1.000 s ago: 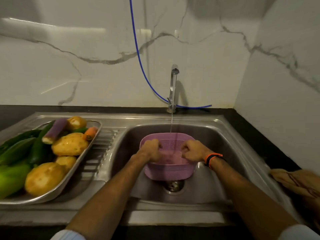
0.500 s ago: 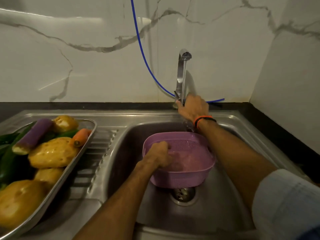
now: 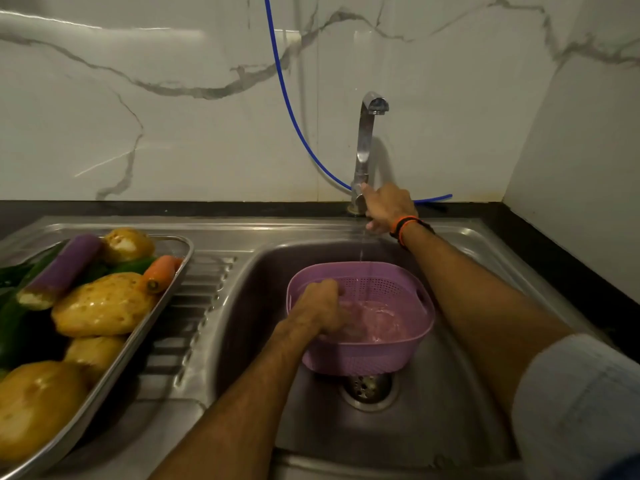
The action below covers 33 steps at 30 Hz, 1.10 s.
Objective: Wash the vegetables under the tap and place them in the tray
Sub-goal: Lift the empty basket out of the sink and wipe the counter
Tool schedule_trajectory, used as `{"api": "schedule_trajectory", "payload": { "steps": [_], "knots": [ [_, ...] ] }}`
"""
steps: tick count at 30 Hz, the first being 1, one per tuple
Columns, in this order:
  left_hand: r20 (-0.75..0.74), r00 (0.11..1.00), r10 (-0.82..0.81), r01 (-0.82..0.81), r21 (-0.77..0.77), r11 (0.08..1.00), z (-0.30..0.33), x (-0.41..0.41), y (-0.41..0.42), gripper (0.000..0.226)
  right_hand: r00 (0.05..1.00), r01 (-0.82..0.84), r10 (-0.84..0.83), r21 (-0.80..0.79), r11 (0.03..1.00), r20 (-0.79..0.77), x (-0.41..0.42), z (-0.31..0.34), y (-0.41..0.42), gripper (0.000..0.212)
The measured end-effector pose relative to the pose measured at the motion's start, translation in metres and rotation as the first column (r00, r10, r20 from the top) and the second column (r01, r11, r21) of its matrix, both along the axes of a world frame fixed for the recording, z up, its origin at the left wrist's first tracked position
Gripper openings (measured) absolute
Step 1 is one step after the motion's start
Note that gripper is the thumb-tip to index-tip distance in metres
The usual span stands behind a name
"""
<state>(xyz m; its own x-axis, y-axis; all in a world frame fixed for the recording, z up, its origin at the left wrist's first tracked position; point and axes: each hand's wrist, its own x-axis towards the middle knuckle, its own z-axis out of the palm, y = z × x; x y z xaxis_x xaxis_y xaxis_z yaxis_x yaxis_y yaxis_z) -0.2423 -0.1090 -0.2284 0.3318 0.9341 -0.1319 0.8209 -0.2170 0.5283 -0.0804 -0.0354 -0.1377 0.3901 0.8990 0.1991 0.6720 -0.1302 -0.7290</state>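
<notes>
A pink perforated basket (image 3: 388,355) stands in the steel sink (image 3: 450,427) over the drain, with water pooled inside. My left hand (image 3: 320,311) grips its left rim, fingers curled inside. My right hand (image 3: 386,207) reaches to the base of the chrome tap (image 3: 367,133) and holds its handle. A thin stream of water falls into the basket. On the drainboard at the left, a steel tray (image 3: 166,292) holds potatoes (image 3: 100,304), a carrot (image 3: 157,273), a purple aubergine (image 3: 60,271) and green vegetables (image 3: 14,323).
A blue hose (image 3: 287,98) runs down the marble wall behind the tap. The black counter edge (image 3: 554,258) borders the sink at the back and right. The ribbed drainboard (image 3: 194,306) lies between tray and basin.
My right hand left the basket's right rim and moved up to the tap's base. The water stream has thinned. My left hand stays on the basket.
</notes>
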Motion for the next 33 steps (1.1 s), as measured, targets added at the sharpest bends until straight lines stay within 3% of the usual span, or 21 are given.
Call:
{"api": "schedule_trajectory", "payload": {
  "steps": [1,6,10,15,18,23,33],
  "knots": [
    [-0.001,1.0,0.01,-0.01,-0.003,1.0,0.001,-0.001,-0.001,0.052,1.0,-0.013,0.013,-0.02,1.0,0.007,0.003,-0.005,-0.009,0.046],
    [-0.033,0.994,0.109,-0.106,0.093,0.99,0.009,-0.01,-0.004,0.05,0.935,0.031,0.058,-0.244,0.969,0.349,0.022,-0.03,-0.07,0.034],
    [-0.047,0.96,0.275,-0.258,0.219,0.941,0.016,-0.021,-0.009,0.054,0.929,0.101,0.049,-0.379,0.92,0.368,0.039,-0.049,-0.107,0.039],
    [0.004,0.921,0.39,-0.39,0.007,0.921,0.01,-0.027,-0.009,0.069,0.989,0.088,-0.022,-0.471,0.878,0.144,0.054,-0.078,-0.12,0.057],
    [0.099,0.894,0.438,-0.419,-0.166,0.893,0.003,-0.029,-0.005,0.062,1.0,-0.001,-0.004,-0.516,0.856,-0.009,0.058,-0.093,-0.116,0.06],
    [0.328,0.741,0.585,-0.437,-0.426,0.792,-0.016,-0.034,0.007,0.049,0.993,0.003,-0.061,-0.495,0.869,-0.102,0.061,-0.106,-0.105,0.06],
    [0.46,0.542,0.703,-0.336,-0.648,0.683,-0.018,-0.036,-0.004,0.053,0.909,0.056,-0.243,-0.478,0.877,-0.34,0.059,-0.1,-0.115,0.052]
  ]
}}
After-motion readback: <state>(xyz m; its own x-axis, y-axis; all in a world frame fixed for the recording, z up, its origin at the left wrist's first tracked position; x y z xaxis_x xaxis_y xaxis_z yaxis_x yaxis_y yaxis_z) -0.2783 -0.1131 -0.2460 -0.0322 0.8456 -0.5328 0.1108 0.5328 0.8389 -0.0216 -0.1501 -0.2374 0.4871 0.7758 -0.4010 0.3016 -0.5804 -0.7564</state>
